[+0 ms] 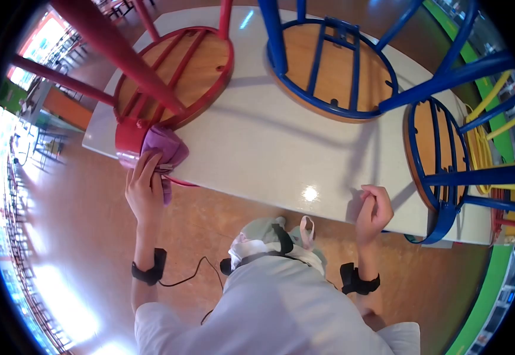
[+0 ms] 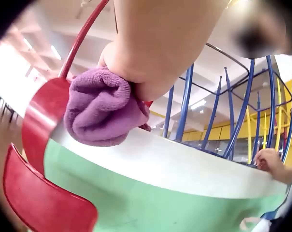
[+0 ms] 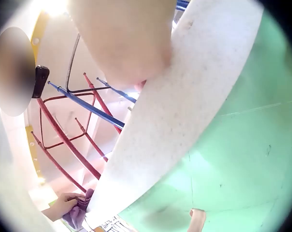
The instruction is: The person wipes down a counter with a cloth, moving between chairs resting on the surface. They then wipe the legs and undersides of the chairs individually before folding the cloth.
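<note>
The left hand (image 1: 145, 188) grips a bunched purple cloth (image 1: 165, 148) against the red backrest (image 1: 128, 139) of an upturned red stool at the table's left end. In the left wrist view the cloth (image 2: 100, 108) hangs in folds below the hand, beside the curved red backrest (image 2: 42, 116). The right hand (image 1: 374, 214) is over the table's near edge, its fingers curled in with nothing seen in them. In the right wrist view the right hand (image 3: 131, 43) fills the top, its fingers mostly hidden, above the white tabletop (image 3: 170, 106).
Two blue stools (image 1: 334, 68) stand upside down on the white table (image 1: 257, 160), at the middle back and right end. Yellow stools (image 1: 482, 148) are beyond the right end. A black cable (image 1: 195, 272) hangs by the left wrist. Green panelling (image 2: 150, 200) lies beneath the tabletop.
</note>
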### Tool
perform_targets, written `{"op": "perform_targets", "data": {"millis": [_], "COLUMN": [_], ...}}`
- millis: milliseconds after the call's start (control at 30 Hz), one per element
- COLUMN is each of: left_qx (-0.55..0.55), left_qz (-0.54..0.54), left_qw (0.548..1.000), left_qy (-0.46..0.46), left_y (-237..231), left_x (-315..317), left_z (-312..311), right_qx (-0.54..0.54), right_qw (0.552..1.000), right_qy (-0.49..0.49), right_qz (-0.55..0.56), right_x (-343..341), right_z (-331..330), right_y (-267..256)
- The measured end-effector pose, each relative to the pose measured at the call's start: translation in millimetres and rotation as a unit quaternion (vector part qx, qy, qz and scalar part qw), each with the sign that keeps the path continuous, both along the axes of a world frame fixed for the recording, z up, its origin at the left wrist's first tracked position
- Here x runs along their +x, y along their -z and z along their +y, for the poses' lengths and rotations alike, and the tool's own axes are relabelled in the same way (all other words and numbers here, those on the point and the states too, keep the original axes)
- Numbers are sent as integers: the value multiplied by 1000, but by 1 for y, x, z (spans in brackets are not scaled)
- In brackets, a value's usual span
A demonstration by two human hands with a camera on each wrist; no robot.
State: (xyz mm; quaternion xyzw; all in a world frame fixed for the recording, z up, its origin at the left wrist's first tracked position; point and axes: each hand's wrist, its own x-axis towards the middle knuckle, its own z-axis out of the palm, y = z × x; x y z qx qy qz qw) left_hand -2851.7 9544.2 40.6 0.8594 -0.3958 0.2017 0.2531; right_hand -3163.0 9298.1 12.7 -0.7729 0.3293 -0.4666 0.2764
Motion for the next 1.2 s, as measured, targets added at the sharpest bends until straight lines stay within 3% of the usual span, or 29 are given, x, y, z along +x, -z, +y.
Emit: {"op": "perform_targets", "data": {"millis": [67,167,300,367,467,633,733,900,967,1033,1100,1167,1200], "left_qx": [-106,-159,-128,-127,-72,-46,-35,-52,65,99,21,31,24], "left_qz": [76,187,269,269,294,317,278,271,401,397,498,581,639], "left_qw": [991,969,942,934,921,893,883,883,844,837,748,699,646], "left_qy": [-8,36,153,201,245,317,377,380,351,363,438,417,417], "left_y": [11,3,-4,0,-9,-7,-7,-2,-20,-26,-14,-14,-22], "left_x": [-8,-30,-59,-74,-108,-159,-185,-224,-253,-291,-330,-374,-403], "left_z": [-19,-57,-113,-136,-162,-203,-235,-267,-254,-240,-231,-223,-222], "right_qx": [-7,-8,-26,-31,19,17,28,48,45,104,123,209,203], "right_qw": [1000,999,999,999,998,998,996,995,996,991,988,977,978], "right_qy": [13,52,25,27,-44,-18,-9,23,21,31,26,31,45], "right_qz": [-3,-5,-6,-19,-47,-66,-81,-79,-77,-76,-88,-27,-29], "right_x": [0,1,-6,-12,-27,-70,-104,-176,-218,-260,-300,-337,-355], "right_z": [0,3,2,2,7,21,19,15,12,11,4,0,0], "right_y": [0,-2,2,3,-4,0,3,-1,5,9,12,5,2]}}
